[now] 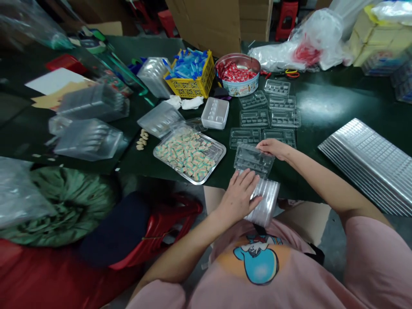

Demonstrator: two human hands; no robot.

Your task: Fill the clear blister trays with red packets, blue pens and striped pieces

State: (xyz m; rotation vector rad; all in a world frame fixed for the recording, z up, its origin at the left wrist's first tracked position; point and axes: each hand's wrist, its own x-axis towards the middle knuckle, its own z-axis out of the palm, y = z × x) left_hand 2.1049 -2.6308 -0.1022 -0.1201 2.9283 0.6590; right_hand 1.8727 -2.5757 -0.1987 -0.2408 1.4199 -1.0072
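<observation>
My right hand (273, 148) pinches the far right corner of a clear plastic blister tray (252, 159) with moulded compartments. My left hand (238, 195) lies flat, fingers extended, over the near edge of that tray and on a stack of clear plastic trays (268, 199) close to my lap. Beyond my right hand, several similar trays (254, 118) are laid out in two columns on the dark green table. Left of my hands, a metal tray (219, 150) holds many small striped pieces (186, 154), beige and green.
A yellow basket (193, 88) of blue plastic items and a round tin (243, 89) with red-patterned pieces stand at the back. Scissors (291, 74) lie beyond. Stacked plastic trays (370, 165) sit at right, more plastic packs (92, 103) at left. A red stool (167, 223) is beside me.
</observation>
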